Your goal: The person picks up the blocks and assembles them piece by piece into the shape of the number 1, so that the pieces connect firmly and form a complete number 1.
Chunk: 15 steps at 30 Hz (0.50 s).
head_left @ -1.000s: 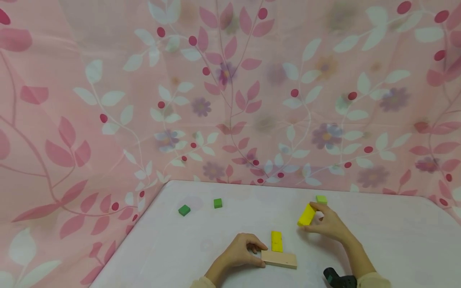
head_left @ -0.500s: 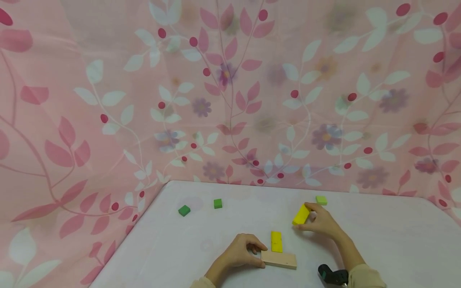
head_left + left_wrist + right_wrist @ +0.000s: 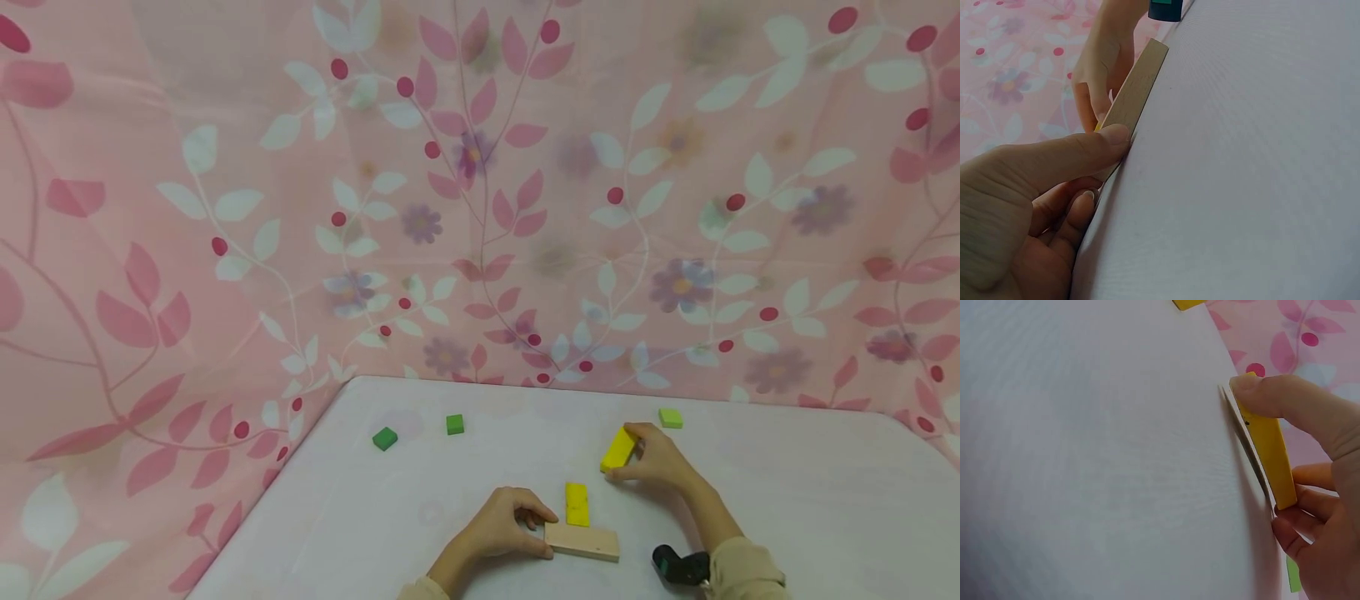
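My left hand (image 3: 504,525) pinches the left end of a plain wooden block (image 3: 583,542) between thumb and fingers; the block lies on the white table. Directly behind the wooden block lies a yellow block (image 3: 577,503), pointing away from me. To the right and farther back, my right hand (image 3: 660,458) holds another yellow block (image 3: 618,450) slantwise, thumb at its near end and fingers at its far end. In the right wrist view this held yellow block (image 3: 1266,447) appears close to the tabletop; whether it touches is hard to tell.
Two dark green blocks, a left one (image 3: 385,439) and a right one (image 3: 454,424), lie at the back left of the table (image 3: 330,517). A light green block (image 3: 671,418) sits behind my right hand. A black device (image 3: 678,566) is at my right wrist. Flowered pink cloth (image 3: 480,208) hangs behind.
My right hand has moved left with its yellow block, away from the light green block and nearer the other yellow one. The left hand and wooden block have stayed in place.
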Each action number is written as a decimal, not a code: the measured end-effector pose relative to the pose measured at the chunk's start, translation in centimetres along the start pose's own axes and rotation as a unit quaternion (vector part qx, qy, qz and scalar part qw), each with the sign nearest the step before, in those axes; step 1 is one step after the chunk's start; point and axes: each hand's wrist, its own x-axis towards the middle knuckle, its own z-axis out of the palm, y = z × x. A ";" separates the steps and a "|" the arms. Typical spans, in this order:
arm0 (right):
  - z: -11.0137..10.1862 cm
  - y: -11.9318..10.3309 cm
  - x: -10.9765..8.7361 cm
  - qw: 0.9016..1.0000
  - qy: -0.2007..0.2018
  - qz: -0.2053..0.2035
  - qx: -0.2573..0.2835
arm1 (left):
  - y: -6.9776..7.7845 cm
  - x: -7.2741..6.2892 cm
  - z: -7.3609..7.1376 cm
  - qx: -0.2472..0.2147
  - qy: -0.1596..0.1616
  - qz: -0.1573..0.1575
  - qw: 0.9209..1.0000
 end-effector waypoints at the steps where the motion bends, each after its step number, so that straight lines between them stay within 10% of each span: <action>1: 0.1 0.1 0.1 1.000 -0.002 0.003 -0.003 | 0.0 0.0 0.0 0.000 -0.001 0.003 1.000; 15: 0.1 -0.7 1.6 0.998 -0.063 0.009 -0.001 | 0.3 -0.1 -0.1 0.006 0.000 0.000 1.000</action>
